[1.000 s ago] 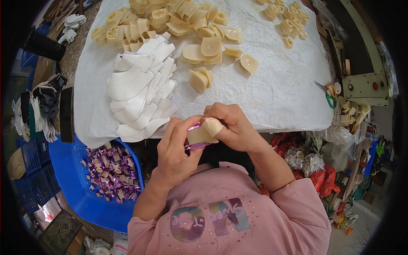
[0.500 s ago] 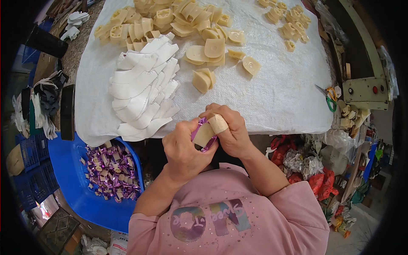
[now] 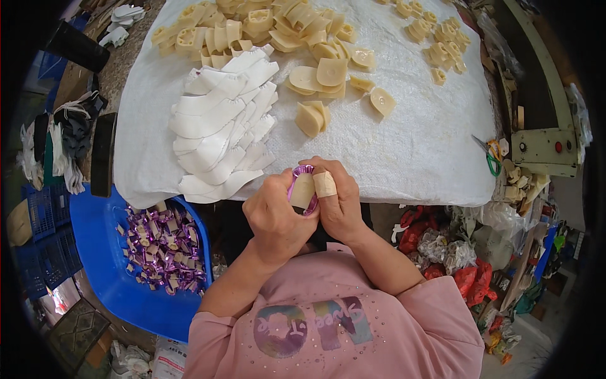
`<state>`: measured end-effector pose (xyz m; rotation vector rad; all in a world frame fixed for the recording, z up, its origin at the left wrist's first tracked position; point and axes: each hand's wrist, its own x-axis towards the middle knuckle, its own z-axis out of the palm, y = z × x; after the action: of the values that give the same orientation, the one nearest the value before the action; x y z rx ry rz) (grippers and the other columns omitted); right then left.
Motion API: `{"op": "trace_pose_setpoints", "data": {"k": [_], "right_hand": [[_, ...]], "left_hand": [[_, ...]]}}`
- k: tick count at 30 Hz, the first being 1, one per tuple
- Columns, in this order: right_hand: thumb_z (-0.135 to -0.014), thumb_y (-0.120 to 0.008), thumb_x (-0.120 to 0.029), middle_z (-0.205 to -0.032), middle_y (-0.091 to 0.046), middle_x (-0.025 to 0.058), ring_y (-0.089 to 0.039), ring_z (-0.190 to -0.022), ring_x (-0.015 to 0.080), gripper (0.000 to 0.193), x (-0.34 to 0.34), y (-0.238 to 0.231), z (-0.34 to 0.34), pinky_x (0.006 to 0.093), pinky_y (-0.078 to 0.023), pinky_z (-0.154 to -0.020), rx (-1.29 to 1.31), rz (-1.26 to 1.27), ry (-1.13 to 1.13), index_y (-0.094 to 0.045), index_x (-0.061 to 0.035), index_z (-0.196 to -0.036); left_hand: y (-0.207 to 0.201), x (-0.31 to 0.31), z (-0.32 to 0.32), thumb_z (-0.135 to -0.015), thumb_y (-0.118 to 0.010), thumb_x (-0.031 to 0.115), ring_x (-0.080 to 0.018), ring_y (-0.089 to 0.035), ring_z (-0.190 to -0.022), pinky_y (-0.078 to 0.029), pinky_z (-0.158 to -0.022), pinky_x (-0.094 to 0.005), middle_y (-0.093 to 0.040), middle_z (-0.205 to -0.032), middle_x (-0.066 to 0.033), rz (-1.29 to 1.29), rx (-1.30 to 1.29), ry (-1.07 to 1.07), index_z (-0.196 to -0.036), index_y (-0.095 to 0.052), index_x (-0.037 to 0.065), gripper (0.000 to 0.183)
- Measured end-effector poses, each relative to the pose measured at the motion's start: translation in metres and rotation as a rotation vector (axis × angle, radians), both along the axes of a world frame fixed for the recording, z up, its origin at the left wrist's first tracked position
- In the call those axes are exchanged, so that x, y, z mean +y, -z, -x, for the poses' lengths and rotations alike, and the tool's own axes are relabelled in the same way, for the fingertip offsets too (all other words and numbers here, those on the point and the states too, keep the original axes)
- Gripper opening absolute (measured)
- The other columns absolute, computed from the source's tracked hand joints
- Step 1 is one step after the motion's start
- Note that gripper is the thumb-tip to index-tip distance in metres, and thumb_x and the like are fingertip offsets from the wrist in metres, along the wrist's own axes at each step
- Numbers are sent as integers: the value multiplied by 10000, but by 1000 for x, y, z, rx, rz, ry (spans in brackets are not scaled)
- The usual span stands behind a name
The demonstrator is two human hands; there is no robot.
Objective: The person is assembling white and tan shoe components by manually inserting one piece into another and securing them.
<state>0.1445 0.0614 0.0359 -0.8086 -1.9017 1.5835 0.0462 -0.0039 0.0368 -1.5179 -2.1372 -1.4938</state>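
Observation:
Between both hands, just off the table's near edge, is a shoe heel (image 3: 302, 191) with shiny purple covering around its rim and a bare beige face turned up. My left hand (image 3: 273, 213) is closed around its left and lower side. My right hand (image 3: 341, 205) grips the right side, its thumb, wrapped in tan tape (image 3: 324, 184), lying along the rim. To the left of the hands, overlapping white cut pieces (image 3: 221, 136) lie in a stack. Beyond them sit uncovered beige heels (image 3: 312, 119) and a larger heap of beige heels (image 3: 303, 28).
A white woven cloth (image 3: 435, 145) covers the table. At lower left stands a blue basin (image 3: 104, 268) holding many purple-covered heels (image 3: 167, 249). Scissors (image 3: 492, 164) lie at the right edge beside a pale machine (image 3: 546, 150). A dark phone-like slab (image 3: 103, 155) rests at the left edge.
The heel has turned more upright between my hands, and more of its purple rim shows at the top. My right thumb has shifted to its side. The whole view has moved slightly.

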Motion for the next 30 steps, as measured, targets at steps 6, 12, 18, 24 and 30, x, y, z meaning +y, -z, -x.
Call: {"op": "trace_pose_setpoints", "data": {"k": [6, 12, 18, 24, 30], "right_hand": [[-967, -462, -296, -1086, -579, 81, -552, -966, 161, 362, 6, 14, -3, 298, -455, -797, 254, 363, -111, -546, -11, -1172], [-911, -571, -334, -1125, -462, 78, -450, -1034, 163, 448, 28, 6, -8, 299, -384, -902, 252, 297, -388, -504, -44, -1246], [-883, -603, -280, -1021, -501, 93, -472, -930, 224, 295, 25, 2, 0, 326, -391, -837, 246, 54, -294, -546, -43, -1050], [-806, -653, -242, -872, -510, 129, -454, -801, 300, 277, 13, -5, 14, 370, -386, -697, 155, -509, -156, -520, -34, -931], [-778, -679, -193, -935, -526, 124, -475, -840, 306, 297, 21, -15, 50, 388, -395, -735, 170, -288, -332, -563, -42, -1006]], "left_hand": [[-2, -6, 10, -644, -799, 91, -184, -613, -545, -491, -495, -281, -599, -701, -103, 48, -262, 60, -911, -498, -4, 413], [-11, -18, 20, -733, -725, 82, -75, -590, -701, -484, -614, -239, -618, -770, -89, 152, -1218, 506, -965, -475, -8, 353], [-6, -24, 30, -780, -732, 188, -109, -552, -645, -439, -576, -257, -569, -745, -70, 222, -617, 417, -906, -557, -7, 291], [-12, -39, 35, -788, -728, 184, -110, -473, -577, -398, -532, -240, -528, -688, -48, 46, -732, 413, -808, -583, -4, 239], [-9, -80, 65, -771, -686, 38, -87, -479, -609, -394, -546, -233, -549, -703, -25, 3, -650, 20, -833, -578, 6, 128]]}}
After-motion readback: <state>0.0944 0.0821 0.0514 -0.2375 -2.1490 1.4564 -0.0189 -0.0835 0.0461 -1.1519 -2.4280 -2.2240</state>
